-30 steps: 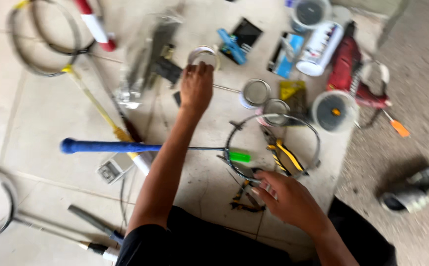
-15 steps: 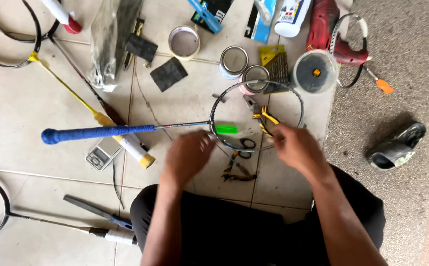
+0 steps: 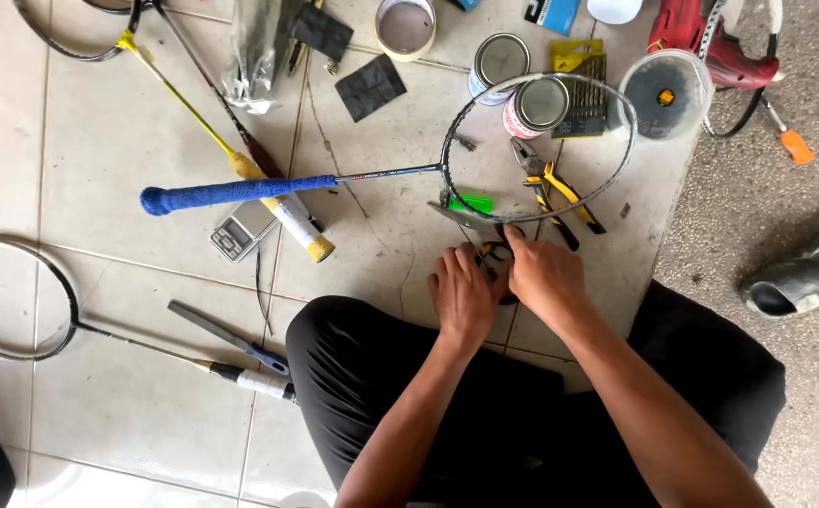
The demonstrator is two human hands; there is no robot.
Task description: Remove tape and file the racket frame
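Your badminton racket (image 3: 372, 175) lies flat on the tiled floor (image 3: 127, 141), its long axis running almost straight left to right: the blue-wrapped grip (image 3: 226, 193) points left, the thin dark shaft leads right, and the unstrung oval head (image 3: 616, 103) sits at the right end with a green tab (image 3: 471, 202) just inside its lower rim. The frame is slim, dark and glossy; the grip wrap looks soft and ridged. Both your hands meet just below the near rim of that head. Your left hand (image 3: 464, 299) is curled knuckles-up, its fingers drawn in narrow around a small dark tool (image 3: 496, 252) with a glimpse of yellow at its handle; how firmly it grips is hidden. Your right hand (image 3: 543, 278) presses in beside it, fingers bunched close at the same spot, and whether they pinch the tool or the frame cannot be told. Inside the hoop rest yellow-handled pliers (image 3: 560, 193) and a round metal tin (image 3: 533, 105). A second racket with a yellow shaft (image 3: 179, 94) crosses under the blue grip, a small grey pocket scale (image 3: 240, 232) lies just beside it, and a red power drill (image 3: 710, 42) sits at the far right.
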